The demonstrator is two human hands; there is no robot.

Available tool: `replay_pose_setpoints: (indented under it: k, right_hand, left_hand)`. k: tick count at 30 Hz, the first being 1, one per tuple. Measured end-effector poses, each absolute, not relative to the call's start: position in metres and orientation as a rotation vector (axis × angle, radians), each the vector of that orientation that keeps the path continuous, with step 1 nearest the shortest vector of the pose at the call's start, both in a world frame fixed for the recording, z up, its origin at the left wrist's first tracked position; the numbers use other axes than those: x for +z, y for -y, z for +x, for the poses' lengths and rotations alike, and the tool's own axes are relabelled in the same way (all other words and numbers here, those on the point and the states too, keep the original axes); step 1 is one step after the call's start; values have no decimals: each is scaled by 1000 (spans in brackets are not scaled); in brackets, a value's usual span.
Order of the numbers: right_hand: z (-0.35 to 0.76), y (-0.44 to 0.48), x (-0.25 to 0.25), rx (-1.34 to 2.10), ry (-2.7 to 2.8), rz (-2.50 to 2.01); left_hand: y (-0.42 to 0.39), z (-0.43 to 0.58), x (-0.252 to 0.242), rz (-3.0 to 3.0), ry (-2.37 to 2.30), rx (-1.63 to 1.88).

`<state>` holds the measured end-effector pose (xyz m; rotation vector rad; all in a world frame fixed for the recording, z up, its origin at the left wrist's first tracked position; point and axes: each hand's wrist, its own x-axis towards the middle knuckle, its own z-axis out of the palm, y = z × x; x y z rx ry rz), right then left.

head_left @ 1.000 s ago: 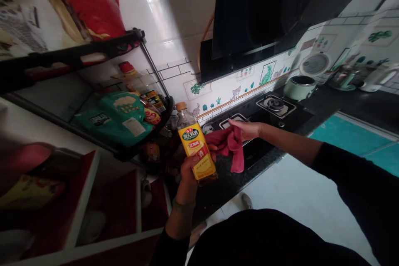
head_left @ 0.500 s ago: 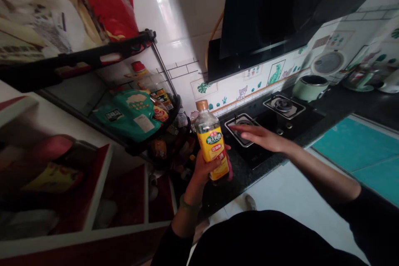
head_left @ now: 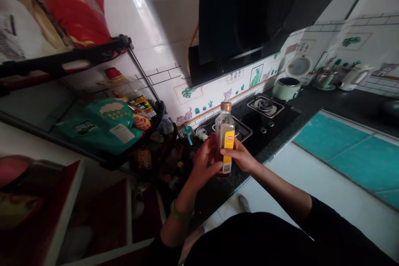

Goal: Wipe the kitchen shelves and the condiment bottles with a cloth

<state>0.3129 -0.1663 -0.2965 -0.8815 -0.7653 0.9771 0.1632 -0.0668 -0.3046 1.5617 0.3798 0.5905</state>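
A clear bottle (head_left: 226,133) with a copper-coloured cap and a yellow label stands upright between my two hands, above the counter edge. My left hand (head_left: 204,166) wraps its lower left side, thumb across the front. From the right, my right hand (head_left: 241,154) grips the bottle at label height, its fingers on the front. The label's side panel with a barcode faces me. Behind the bottle is the near burner (head_left: 245,131) of the black gas stove, partly covered by it.
A black rack (head_left: 124,43) at the left holds a red bag (head_left: 75,8) and a teal bag (head_left: 109,122). Beyond the stove are a far burner (head_left: 264,106) and a green pot (head_left: 286,88). The dark range hood (head_left: 243,16) hangs above.
My right hand has come in from over the stove and taken hold of the bottle. The bottle has turned, showing its label's side panel. The view has shifted right.
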Motion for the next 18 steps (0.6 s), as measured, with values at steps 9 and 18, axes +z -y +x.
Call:
replay_pose_setpoints:
  k: [9,18]
  right_hand:
    - [349,191,-325,1428,745,-565]
    - [339,190,-334,1488,694,-517]
  left_hand:
    - [18,147,-254,2619,-921,859]
    - [-1,179,-202,2654,-896,843]
